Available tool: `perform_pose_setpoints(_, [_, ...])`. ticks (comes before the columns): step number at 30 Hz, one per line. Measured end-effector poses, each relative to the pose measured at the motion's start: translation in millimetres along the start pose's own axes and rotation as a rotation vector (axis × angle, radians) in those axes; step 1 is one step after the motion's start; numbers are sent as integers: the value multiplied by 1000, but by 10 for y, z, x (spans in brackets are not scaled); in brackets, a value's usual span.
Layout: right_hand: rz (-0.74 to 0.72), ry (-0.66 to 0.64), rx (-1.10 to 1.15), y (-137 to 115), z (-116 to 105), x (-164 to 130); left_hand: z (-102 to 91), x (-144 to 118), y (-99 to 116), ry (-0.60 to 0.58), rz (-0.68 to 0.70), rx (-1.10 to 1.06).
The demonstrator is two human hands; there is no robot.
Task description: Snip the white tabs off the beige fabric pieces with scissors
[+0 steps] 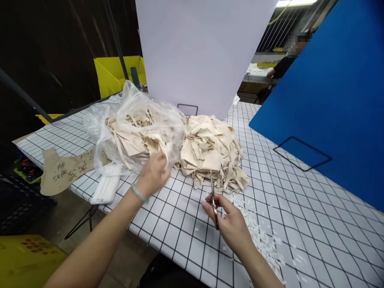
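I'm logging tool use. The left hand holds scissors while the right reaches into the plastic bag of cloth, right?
Swapped. The head view shows the right hand holding the scissors, while the left hand reaches into the plastic bag of cloth.

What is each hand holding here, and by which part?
Right hand holds scissors by the handles. Left hand grips cream fabric at the plastic bag's mouth.

Left hand stretched forward, forearm bare, band at wrist, fingers curled in a pinching grip, back of hand up. Right hand lower and nearer, palm turned inward, fingers closed in a grip, thumb on top.
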State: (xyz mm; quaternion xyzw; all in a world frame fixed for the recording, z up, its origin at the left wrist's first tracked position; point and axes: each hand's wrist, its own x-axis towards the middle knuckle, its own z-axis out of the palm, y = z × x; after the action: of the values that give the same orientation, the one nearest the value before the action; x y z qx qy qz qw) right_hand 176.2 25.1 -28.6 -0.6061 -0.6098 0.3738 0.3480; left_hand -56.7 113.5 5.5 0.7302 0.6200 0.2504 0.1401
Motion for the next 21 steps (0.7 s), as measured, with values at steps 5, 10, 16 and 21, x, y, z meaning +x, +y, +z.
perform_pose_setpoints(5, [119, -104, 278, 167, 86, -252, 371, -1183, 362, -541, 460, -17])
perform_pose_setpoints(10, [155, 15, 263, 319, 94, -466, 79, -1183, 242, -642, 397, -344])
perform_pose_setpoints(16, [142, 91, 107, 304, 217, -612, -64, -669, -297, -79, 185, -9])
perform_pose_setpoints(21, [-6, 75, 60, 116, 387, -524, 439, -251, -226, -304, 315, -13])
